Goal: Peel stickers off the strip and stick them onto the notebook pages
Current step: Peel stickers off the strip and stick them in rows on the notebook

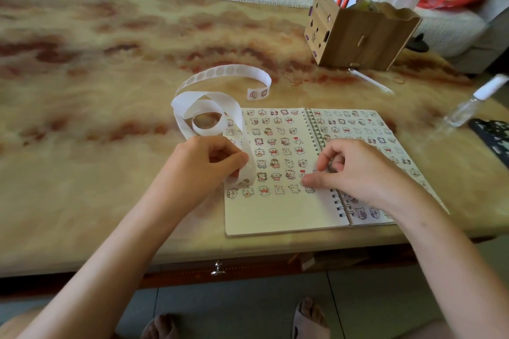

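Note:
An open spiral notebook [278,215] lies near the table's front edge, both pages covered with rows of small cartoon stickers. A long white sticker strip [209,107] curls in loops left of and behind the notebook, its far end bearing two stickers. My left hand [209,162] pinches the strip's near end at the left page's edge. My right hand [355,170] rests on the spiral binding, thumb pressed flat on the left page's lower right rows, fingers curled. Whether a sticker lies under the thumb is hidden.
A wooden pen holder [358,36] full of pens stands at the back right. A clear small bottle with a white cap [471,104] and a dark patterned object [493,137] lie at the right edge. A thin white stick [371,81] lies near the holder. The marbled table [96,91] stretches left.

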Demonstrator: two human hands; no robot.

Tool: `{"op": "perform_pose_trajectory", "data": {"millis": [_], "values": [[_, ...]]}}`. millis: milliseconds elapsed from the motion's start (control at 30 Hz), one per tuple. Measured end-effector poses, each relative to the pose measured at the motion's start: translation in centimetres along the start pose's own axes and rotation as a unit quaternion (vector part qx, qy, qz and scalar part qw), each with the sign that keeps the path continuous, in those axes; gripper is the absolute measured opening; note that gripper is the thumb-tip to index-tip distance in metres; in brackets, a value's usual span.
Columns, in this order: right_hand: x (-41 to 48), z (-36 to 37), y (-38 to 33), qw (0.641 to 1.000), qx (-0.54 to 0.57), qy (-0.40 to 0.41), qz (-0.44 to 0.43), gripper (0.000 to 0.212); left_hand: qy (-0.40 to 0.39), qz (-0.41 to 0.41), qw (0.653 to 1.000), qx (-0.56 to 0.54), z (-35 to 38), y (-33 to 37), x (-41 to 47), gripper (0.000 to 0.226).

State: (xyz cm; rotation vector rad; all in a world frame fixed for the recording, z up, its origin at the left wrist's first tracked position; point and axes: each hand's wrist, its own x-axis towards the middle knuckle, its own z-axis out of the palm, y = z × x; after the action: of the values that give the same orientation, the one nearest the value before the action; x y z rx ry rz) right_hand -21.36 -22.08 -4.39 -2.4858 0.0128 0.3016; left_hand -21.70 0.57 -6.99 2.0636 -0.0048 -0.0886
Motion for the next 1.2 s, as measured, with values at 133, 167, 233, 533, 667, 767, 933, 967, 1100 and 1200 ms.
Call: {"op": "perform_pose_trajectory", "data": {"millis": [133, 167, 233, 533, 667, 767, 933, 967, 1100, 1200], "values": [[0.28, 0.04, 0.25, 1.000, 0.000, -0.005, 0.002, 0.023, 0.001, -0.002, 1.000, 0.005, 0.00, 0.00, -0.02, 0.016], [0.33, -0.11, 0.33, 1.000, 0.004, -0.010, 0.002, 0.020, 0.001, -0.002, 1.000, 0.005, -0.01, -0.01, -0.05, 0.016], [0.28, -0.40, 0.28, 1.000, 0.012, -0.021, 0.002, 0.019, 0.001, -0.003, 1.000, 0.005, -0.04, 0.03, -0.10, 0.016], [0.14, -0.52, 0.07, 0.999, -0.009, -0.050, 0.005, 0.025, 0.001, -0.002, 1.000, 0.013, -0.07, 0.13, -0.16, 0.016], [0.22, -0.76, 0.14, 0.998, 0.001, -0.058, 0.011, 0.021, 0.002, -0.004, 1.000, 0.015, -0.07, 0.23, -0.21, 0.016], [0.01, -0.73, -0.20, 0.999, 0.009, -0.052, 0.011, 0.033, 0.002, -0.004, 1.000, 0.014, -0.06, 0.22, -0.20, 0.016], [-0.06, 0.10, -0.46, 1.000, -0.028, -0.004, 0.006, 0.042, 0.003, -0.006, 1.000, 0.011, 0.01, 0.21, -0.12, 0.016], [0.02, 0.12, -0.34, 1.000, -0.027, -0.003, 0.006, 0.037, 0.003, -0.005, 1.000, 0.011, 0.01, 0.21, -0.15, 0.016], [0.31, -0.16, 0.09, 1.000, 0.004, -0.008, 0.014, 0.018, 0.003, -0.004, 1.000, 0.011, -0.07, 0.22, -0.26, 0.017], [0.30, -0.20, 0.06, 1.000, 0.017, 0.006, 0.003, 0.015, 0.005, -0.004, 1.000, 0.005, -0.04, 0.33, -0.29, 0.018]]}}
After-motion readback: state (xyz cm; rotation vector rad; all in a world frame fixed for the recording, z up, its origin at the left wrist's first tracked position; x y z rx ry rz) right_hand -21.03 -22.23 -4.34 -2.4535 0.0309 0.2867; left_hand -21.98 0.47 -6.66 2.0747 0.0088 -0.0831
